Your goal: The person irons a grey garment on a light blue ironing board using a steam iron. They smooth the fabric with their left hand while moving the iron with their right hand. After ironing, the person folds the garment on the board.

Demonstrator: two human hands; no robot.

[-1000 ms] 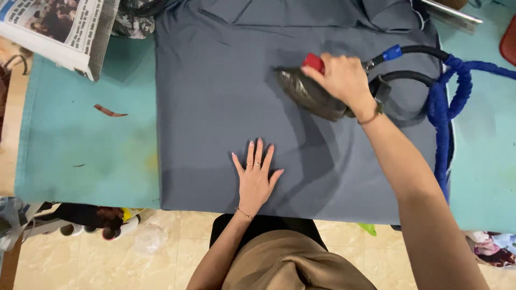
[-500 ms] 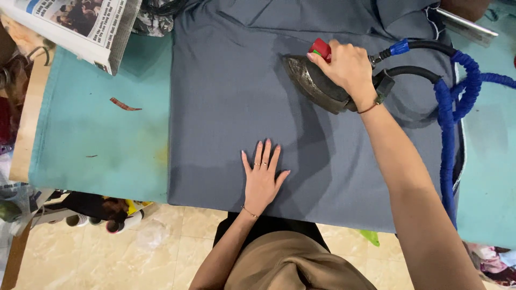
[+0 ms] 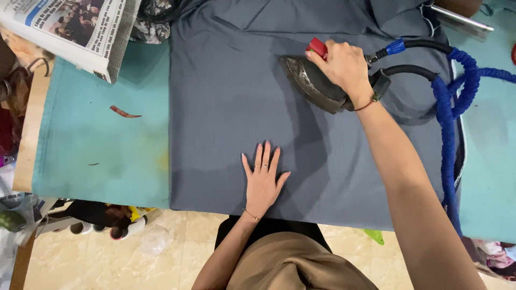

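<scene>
A grey cloth (image 3: 226, 96) lies spread over a teal ironing table (image 3: 91, 150). My right hand (image 3: 344, 64) grips the handle of a dark steam iron (image 3: 309, 83) with a red knob, which rests on the cloth at the upper right. My left hand (image 3: 263, 180) lies flat on the cloth near the front edge, fingers spread, holding nothing. A black hose and a blue wrapped cord (image 3: 446, 123) run from the iron's rear down the right side.
A folded newspaper (image 3: 70, 32) lies at the table's upper left corner. A small reddish scrap (image 3: 124, 111) sits on the teal cover. Shoes and clutter (image 3: 97, 220) lie on the tiled floor under the left edge.
The iron and my right hand have slid a little farther up the cloth. My left hand stays flat in the same spot on the fabric.
</scene>
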